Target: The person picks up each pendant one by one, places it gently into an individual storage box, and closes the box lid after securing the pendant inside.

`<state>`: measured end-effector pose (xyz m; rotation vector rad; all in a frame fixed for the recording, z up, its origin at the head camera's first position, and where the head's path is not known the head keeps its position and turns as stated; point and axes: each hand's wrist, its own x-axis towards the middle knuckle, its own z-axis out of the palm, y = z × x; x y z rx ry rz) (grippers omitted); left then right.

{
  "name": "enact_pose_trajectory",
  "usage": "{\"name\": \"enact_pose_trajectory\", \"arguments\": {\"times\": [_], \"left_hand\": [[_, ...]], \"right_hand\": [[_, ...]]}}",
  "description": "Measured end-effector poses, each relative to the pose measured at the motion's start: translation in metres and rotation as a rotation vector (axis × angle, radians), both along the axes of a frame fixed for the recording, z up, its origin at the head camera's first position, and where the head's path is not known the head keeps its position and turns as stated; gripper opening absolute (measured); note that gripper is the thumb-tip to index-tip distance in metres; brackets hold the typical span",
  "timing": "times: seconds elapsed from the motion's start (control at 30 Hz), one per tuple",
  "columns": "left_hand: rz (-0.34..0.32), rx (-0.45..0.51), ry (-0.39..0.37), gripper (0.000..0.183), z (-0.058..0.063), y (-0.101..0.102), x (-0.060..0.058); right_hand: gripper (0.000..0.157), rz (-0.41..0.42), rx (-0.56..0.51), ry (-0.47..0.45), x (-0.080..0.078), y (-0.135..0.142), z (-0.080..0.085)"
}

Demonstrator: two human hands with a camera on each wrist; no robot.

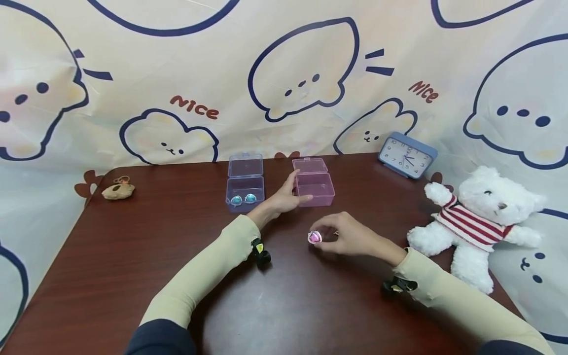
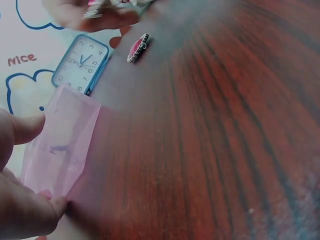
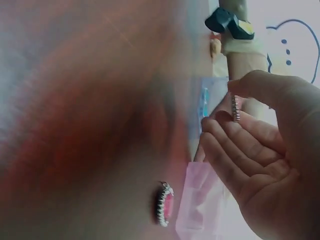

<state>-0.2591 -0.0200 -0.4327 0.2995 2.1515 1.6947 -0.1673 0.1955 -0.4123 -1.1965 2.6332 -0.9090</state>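
Observation:
My left hand [image 1: 282,198] grips the left side of an open, see-through pink box [image 1: 326,197], thumb at its front and fingers along its side. My right hand [image 1: 348,235] pinches a small pink-stone jewel [image 1: 314,237], rimmed with tiny clear beads, between thumb and index finger. Its other fingers are extended in the right wrist view. A second pink-stone jewel [image 2: 137,48] lies on the table below the right hand, mostly hidden by it in the head view. Left of the pink box stands an open blue box [image 1: 245,186] with two blue-stone jewels [image 1: 243,199] inside.
A blue alarm clock [image 1: 408,155] stands at the back right of the brown table [image 1: 284,301]. By the right edge sits a white teddy bear [image 1: 477,227] in a striped shirt. A small beige trinket [image 1: 118,191] lies at the far left. A patterned cloth hangs behind.

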Motion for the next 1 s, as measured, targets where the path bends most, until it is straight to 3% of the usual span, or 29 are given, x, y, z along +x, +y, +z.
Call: {"name": "enact_pose_trajectory", "arguments": {"times": [0.37, 0.67, 1.0], "left_hand": [[-0.034, -0.013, 0.035, 0.098, 0.001, -0.003, 0.0], [-0.059, -0.021, 0.02, 0.095, 0.003, -0.004, 0.001], [-0.057, -0.056, 0.016, 0.1, 0.003, -0.005, 0.001]], "right_hand": [[0.034, -0.124, -0.187, -0.066, -0.037, -0.006, 0.014], [0.036, -0.219, -0.225, -0.104, -0.07, -0.016, 0.021], [0.02, -0.27, -0.229, -0.103, -0.099, -0.024, 0.003]]}}
